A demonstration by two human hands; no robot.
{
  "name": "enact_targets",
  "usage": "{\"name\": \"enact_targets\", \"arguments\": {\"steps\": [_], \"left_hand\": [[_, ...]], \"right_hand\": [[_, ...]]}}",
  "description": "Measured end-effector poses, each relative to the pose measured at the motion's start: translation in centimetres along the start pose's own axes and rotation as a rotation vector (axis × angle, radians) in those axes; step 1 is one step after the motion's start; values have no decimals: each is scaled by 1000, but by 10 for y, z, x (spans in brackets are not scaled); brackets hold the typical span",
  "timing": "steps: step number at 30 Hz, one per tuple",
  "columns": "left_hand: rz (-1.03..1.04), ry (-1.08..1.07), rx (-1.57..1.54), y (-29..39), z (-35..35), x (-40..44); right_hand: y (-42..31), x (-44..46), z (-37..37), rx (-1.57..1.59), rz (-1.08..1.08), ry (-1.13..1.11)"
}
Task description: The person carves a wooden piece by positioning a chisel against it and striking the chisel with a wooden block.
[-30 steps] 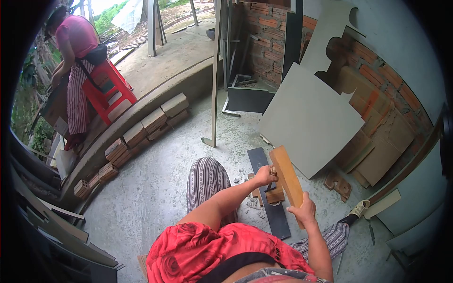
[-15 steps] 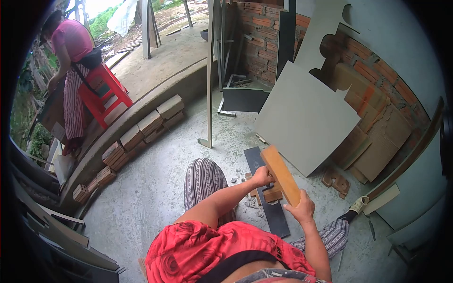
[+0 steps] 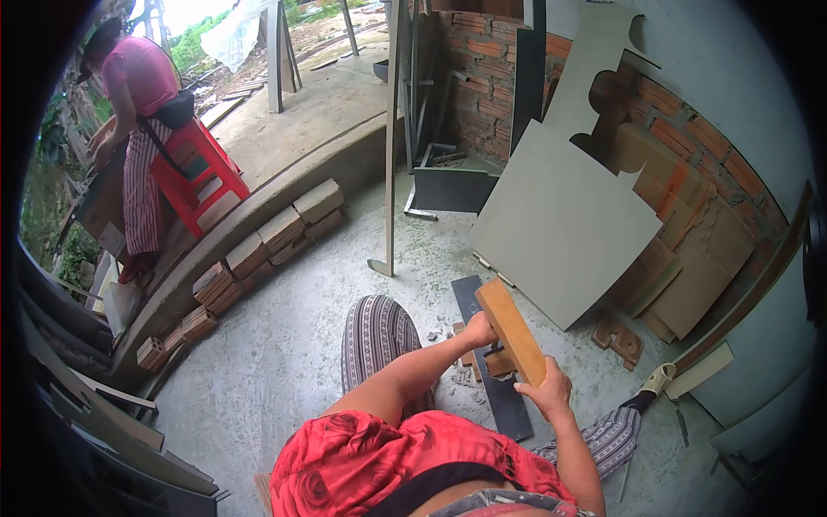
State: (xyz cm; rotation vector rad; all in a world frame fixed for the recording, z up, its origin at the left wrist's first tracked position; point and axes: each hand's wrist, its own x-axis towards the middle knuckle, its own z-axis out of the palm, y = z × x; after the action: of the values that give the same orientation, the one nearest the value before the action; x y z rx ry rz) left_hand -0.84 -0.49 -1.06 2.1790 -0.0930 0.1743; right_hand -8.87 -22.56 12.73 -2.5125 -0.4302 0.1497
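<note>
A long, orange-brown rectangular block (image 3: 512,330) is held slantwise in front of me, above the floor. My right hand (image 3: 549,392) grips its lower end, with the thumb on the near side. My left hand (image 3: 480,331) is closed beside the block's left edge; a small dark part shows below the fist, but what it holds is hidden. Beneath the hands lies a dark flat board (image 3: 505,407) on the floor. A smaller brown block piece (image 3: 500,363) is on it, partly covered by the long block. Grey broken bits (image 3: 466,395) lie left of the board.
A large pale panel (image 3: 568,224) leans at the right, near cardboard (image 3: 702,258). An upright thin post (image 3: 391,172) stands ahead. Stacked bricks (image 3: 280,231) line the low step on the left. Another person (image 3: 142,77) sits on a red stool (image 3: 202,172) beyond it.
The view has shifted slightly, so the surroundings sit a little lower and to the right. The long block has come slightly nearer my body. My right hand still grips it.
</note>
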Motion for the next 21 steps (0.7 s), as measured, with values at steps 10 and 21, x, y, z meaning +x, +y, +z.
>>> {"name": "enact_targets", "arguments": {"steps": [10,21], "left_hand": [[-1,26,-13,10,-5,0],[-268,-101,-223,43,-30,-4]], "right_hand": [[-3,-2,-3,50,-10,2],[5,2,-2,68,-81,134]]}}
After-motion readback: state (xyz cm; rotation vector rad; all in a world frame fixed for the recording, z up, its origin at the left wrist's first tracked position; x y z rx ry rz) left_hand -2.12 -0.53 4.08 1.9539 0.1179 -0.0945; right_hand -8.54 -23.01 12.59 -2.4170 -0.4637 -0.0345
